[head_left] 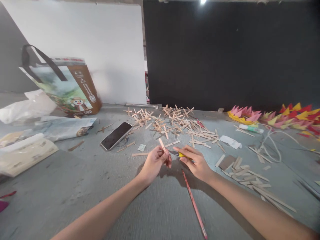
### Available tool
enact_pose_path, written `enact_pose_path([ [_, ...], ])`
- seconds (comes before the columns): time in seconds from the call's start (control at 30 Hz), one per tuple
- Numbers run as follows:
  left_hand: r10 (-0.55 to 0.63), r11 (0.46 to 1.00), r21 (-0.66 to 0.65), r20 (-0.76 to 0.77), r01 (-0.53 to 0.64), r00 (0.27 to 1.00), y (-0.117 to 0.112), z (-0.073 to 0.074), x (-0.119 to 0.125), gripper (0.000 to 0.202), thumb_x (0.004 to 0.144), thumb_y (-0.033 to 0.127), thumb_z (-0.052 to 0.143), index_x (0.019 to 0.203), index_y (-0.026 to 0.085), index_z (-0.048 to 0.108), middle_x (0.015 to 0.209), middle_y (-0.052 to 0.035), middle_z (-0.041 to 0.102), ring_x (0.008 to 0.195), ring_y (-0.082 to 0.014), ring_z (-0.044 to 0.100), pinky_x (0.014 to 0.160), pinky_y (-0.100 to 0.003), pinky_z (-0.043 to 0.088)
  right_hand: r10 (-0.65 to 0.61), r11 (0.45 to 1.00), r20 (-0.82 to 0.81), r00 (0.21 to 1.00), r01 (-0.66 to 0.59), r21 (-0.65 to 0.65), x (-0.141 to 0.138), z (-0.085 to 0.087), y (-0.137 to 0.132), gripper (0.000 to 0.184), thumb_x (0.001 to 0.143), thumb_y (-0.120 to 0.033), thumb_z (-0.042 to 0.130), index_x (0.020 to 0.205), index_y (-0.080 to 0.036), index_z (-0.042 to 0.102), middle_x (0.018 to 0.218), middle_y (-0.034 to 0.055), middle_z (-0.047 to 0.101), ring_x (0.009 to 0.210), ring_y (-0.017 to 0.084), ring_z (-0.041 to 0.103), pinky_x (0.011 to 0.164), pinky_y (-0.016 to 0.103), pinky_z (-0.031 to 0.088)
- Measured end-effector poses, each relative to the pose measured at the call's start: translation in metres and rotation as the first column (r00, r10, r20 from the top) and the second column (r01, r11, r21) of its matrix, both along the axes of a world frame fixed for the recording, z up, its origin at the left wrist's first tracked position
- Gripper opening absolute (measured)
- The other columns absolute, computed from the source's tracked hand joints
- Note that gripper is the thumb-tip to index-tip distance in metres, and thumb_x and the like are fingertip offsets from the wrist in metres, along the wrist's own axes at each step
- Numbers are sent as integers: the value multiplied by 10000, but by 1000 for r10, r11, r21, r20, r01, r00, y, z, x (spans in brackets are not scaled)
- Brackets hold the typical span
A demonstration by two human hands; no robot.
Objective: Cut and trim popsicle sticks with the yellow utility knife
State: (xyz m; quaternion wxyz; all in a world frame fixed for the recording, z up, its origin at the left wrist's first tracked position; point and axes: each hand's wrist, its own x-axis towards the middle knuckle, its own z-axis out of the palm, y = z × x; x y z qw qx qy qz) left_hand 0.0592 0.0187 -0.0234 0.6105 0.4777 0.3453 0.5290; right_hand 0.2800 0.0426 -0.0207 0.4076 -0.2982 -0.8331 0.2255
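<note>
Between the fingers of my left hand (155, 161) is a short wooden craft stick (162, 144), held tilted upward. My right hand (196, 161) grips a yellow-handled craft knife (184, 155), its grey blade pointing left at the stick. Whether the blade touches the wood I cannot tell. Just below my hands a red pencil (193, 203) lies on the grey table (105, 200). Behind them spreads a pile of wooden sticks (172, 121), many joined into crosses. More loose sticks (252, 180) lie to the right of my right hand.
A black phone (116, 136) lies left of the pile. Further left are a printed carrier bag (67, 86) and plastic packets (27, 153). On the right are a crumpled tissue (230, 141), a glue stick (251, 129), a white cable (272, 146) and colourful folded-paper pieces (243, 115).
</note>
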Motion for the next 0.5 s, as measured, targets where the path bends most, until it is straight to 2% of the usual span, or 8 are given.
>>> enact_pose_path([
  [0.13,22,999,26,-128,-19,991,-1,3,0,382,939,519,670,919,141,622,631,43,535,558,-85,475,584,-227,360,3,998,-22,1000,-2,57,-2,-1,0,407,1055,-212,529,1423,-339,650,1051,65,649,925,181,632,822,322,538],
  [0.3,-18,1000,19,-200,22,980,-7,6,3,432,966,588,585,875,167,576,602,66,413,532,-82,375,535,-229,260,-25,999,-29,999,25,22,0,0,-1,396,1043,-215,557,1401,-340,672,1099,72,657,972,195,642,844,343,545],
  [0.5,-40,998,49,-194,51,980,-11,12,4,432,961,593,583,905,164,571,614,71,371,555,-83,296,542,-226,228,24,999,-10,1000,-23,26,0,4,-3,412,1041,-203,553,1414,-341,660,1090,67,647,978,199,633,837,341,535],
])
